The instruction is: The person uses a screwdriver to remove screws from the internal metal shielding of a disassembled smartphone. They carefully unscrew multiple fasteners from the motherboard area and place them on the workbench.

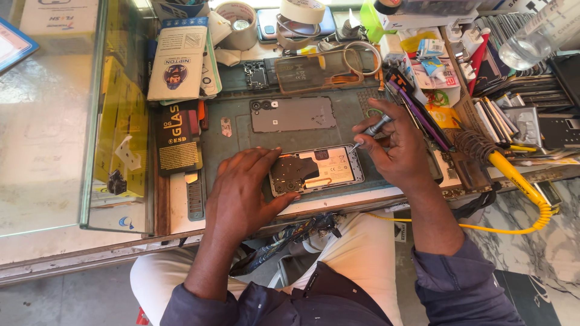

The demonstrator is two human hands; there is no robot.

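Note:
An opened phone lies on its face on the grey work mat, its battery and black inner cover showing. My left hand rests flat on the phone's left end and holds it down. My right hand grips a small metal screwdriver with its tip at the phone's upper right corner. The phone's grey back cover sits on the mat just beyond it.
A clear phone case and tape rolls lie at the back. Flat boxes lie to the left beside a glass case. Tools, a soldering iron with yellow coiled cord and a clear plastic bottle crowd the right.

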